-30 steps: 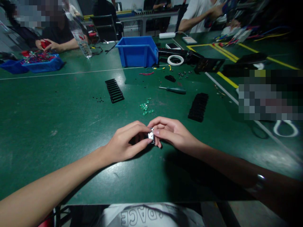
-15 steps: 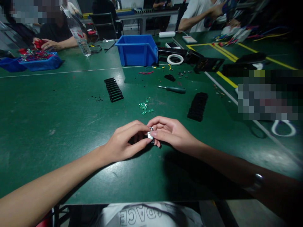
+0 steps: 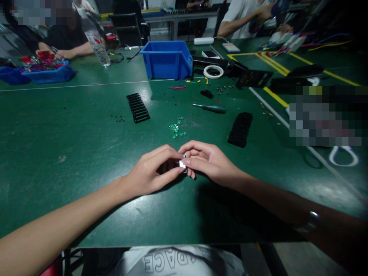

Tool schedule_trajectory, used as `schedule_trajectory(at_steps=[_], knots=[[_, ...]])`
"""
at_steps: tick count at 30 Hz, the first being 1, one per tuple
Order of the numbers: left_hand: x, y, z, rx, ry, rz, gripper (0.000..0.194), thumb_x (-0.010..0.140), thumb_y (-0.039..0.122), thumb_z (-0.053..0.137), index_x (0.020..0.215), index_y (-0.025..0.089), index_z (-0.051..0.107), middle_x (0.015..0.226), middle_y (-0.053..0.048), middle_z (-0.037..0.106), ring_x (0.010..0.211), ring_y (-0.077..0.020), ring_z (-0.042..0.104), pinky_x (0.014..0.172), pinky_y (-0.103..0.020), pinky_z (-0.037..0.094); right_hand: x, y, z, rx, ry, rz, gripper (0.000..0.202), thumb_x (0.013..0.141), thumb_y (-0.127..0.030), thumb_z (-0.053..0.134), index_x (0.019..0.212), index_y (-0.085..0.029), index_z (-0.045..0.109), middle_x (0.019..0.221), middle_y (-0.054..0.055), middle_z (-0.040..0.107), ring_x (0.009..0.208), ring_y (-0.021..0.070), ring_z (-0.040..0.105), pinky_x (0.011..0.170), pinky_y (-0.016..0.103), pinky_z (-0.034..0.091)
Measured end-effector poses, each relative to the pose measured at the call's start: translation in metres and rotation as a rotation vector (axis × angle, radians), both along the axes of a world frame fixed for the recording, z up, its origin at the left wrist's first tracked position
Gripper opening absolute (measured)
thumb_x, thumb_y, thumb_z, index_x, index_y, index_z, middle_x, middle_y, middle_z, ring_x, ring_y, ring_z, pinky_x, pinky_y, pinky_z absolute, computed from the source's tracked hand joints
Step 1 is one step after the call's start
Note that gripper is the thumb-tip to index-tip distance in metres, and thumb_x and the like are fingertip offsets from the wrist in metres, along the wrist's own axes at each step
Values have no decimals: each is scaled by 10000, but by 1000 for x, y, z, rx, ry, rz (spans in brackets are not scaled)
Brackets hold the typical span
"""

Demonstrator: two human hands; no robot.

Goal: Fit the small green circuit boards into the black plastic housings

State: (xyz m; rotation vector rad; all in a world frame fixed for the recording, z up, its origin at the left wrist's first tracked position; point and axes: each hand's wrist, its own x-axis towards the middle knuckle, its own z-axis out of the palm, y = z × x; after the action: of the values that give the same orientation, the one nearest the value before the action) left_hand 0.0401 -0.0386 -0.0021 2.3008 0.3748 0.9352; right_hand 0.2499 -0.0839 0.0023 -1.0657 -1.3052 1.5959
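Between my hands, low over the green table, is a small shiny part point(image 3: 182, 164), white and silver with a dark edge. My left hand point(image 3: 156, 168) pinches it from the left with thumb and fingertips. From the right, my right hand point(image 3: 211, 163) grips it, the thumb lying on its face and the fingers curled behind. The fingers cover much of the part. Just beyond lie several small green circuit pieces point(image 3: 174, 128). A black slotted frame point(image 3: 138, 108) is up to the left, and a dark ridged part point(image 3: 240, 129) lies to the right.
A green screwdriver point(image 3: 213, 109), a blue bin point(image 3: 168, 61), a white ring point(image 3: 213, 72) and small screws lie farther back. At the far left are a water bottle point(image 3: 99, 50) and a blue tray point(image 3: 51, 76) of wired parts near a person's arms. Another person stands behind.
At the far left, the person's hand and the red item in it have moved down to the blue tray. My hands hold almost the same pose.
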Motion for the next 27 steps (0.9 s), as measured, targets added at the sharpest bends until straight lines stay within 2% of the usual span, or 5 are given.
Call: schedule_trajectory(at_steps=[7,14,16,21,27], knots=[[-2,0,-1,58,-34,59,312,855,177,736,1134,145,602,950,-70,657,800,-133,612,698,-247,515,-1,0,1,7,3,-7,231,898,-292,695,1065,-161,603,732,-9,627,589,110,603,566,238,499],[-3,-1,1,102,-33,60,93,905,158,650,996,153,629,862,-54,655,772,-136,614,701,-254,494,-1,0,0,5,12,-26,250,889,-318,705,1058,-167,600,730,-8,624,586,117,603,552,244,493],[-2,-2,2,-1,26,62,48,939,196,614,936,152,631,822,-46,649,739,-130,601,683,-250,475,-1,1,0,4,14,-25,254,889,-321,707,1060,-167,600,732,-5,629,589,119,602,557,247,496],[1,-10,6,-505,122,114,277,1035,374,470,877,166,563,702,13,588,584,-82,518,558,-201,407,0,1,-1,19,42,-24,231,904,-301,692,1066,-167,595,731,-14,618,593,113,602,567,244,499],[6,-14,7,-742,62,75,279,1004,444,525,938,173,527,771,-4,629,584,-80,531,528,-190,409,-1,-1,0,47,63,-49,252,896,-312,705,1083,-171,610,752,-9,615,618,118,614,574,246,508]])
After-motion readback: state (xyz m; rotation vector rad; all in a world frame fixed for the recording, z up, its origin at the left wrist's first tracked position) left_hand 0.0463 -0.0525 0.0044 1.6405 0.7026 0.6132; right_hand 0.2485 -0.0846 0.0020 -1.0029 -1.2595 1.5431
